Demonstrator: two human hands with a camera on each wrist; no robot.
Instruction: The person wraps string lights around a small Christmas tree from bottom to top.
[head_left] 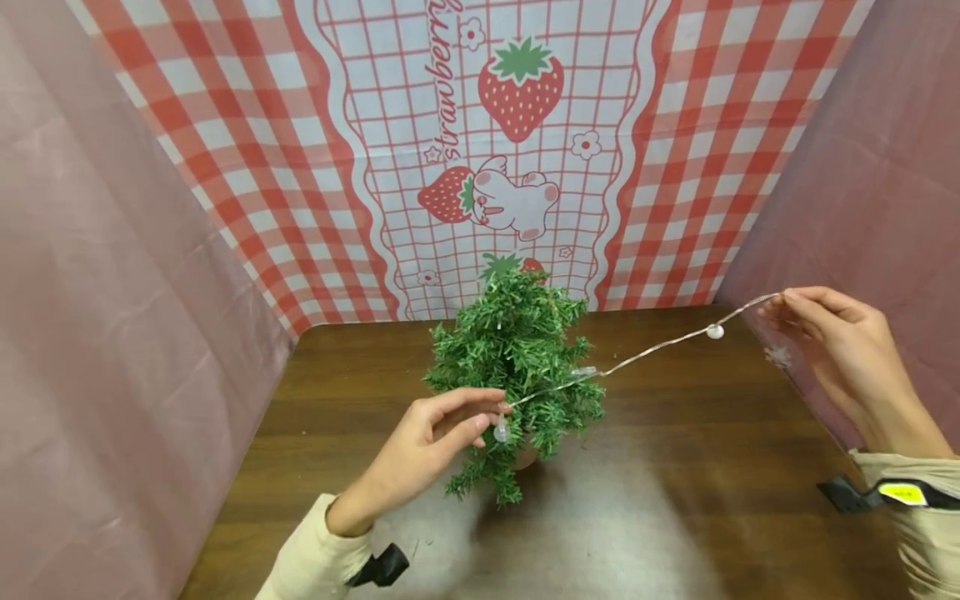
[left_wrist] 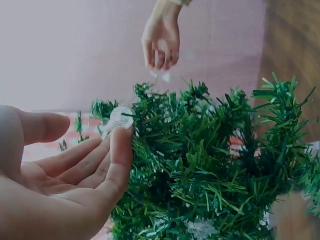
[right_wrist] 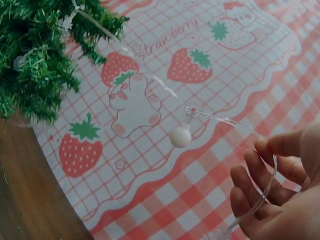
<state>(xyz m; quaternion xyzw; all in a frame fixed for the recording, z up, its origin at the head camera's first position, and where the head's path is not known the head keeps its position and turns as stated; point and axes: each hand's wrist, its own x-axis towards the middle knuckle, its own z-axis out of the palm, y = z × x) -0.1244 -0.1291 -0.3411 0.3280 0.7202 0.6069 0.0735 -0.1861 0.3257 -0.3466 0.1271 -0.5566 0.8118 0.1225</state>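
A small green artificial Christmas tree stands on the table. A clear-wired string of lights stretches from its front toward the right. My right hand pinches the wire between thumb and index finger, and a loop of it crosses the palm. Between the hands a round white bulb dangles. At the tree's front left, my left hand has relaxed fingers, with a clear bulb at the fingertips and the thumb apart from them. Below the right hand hangs a snowflake-shaped piece.
The brown wooden table ends against a red checked strawberry-print cloth at the back. Pink curtains flank it on both sides. Beneath the branches, part of the tree's light brown base shows.
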